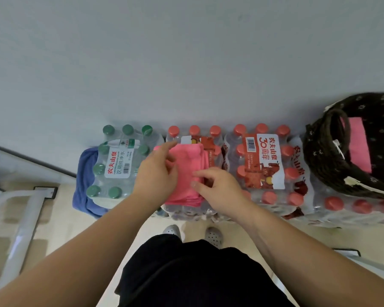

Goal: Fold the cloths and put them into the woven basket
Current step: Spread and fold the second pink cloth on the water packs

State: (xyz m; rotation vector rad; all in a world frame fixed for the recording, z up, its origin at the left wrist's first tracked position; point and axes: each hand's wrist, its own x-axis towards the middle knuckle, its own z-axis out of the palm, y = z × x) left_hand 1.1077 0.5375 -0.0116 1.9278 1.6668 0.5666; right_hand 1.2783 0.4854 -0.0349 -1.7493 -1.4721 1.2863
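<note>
Both hands [157, 171] [217, 187], pink cloth [187, 160] (partly folded)

Storeroom-like corner: shrink-wrapped water bottle packs [261, 165] on tiled floor [60, 220] against bare wall [186, 63]

Soft matt pink cloth [187, 171]; glossy plastic-wrapped bottle packs [262, 165]; rough woven basket [324, 160].

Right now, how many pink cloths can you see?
2. One pink cloth lies on the middle bottle pack under both hands; another pink cloth is inside the basket. More may be hidden there.
</note>
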